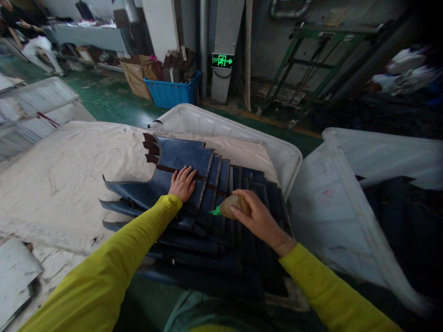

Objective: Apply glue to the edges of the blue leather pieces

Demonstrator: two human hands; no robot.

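Head view: fanned stack [204,237] of smooth dark-blue sheets [182,152], curved cutouts, on wrinkled pale cloth [69,161]. Left hand [183,184] flat on the stack, fingers slightly apart. Right hand [258,216] clamped around a rounded brownish bottle [232,206] over the stack, some fingers hidden; its conical green nozzle [216,210] juts beyond the fingertips, can't tell if it touches the stack.

Sheets [183,154] lay overlapped on cloth [69,184], left hand [182,184] on them. Bottle [230,206] sat in right hand [259,219], farther right. Tub [221,123] stood behind, second tub [332,203] right, crate [173,93] farther back.
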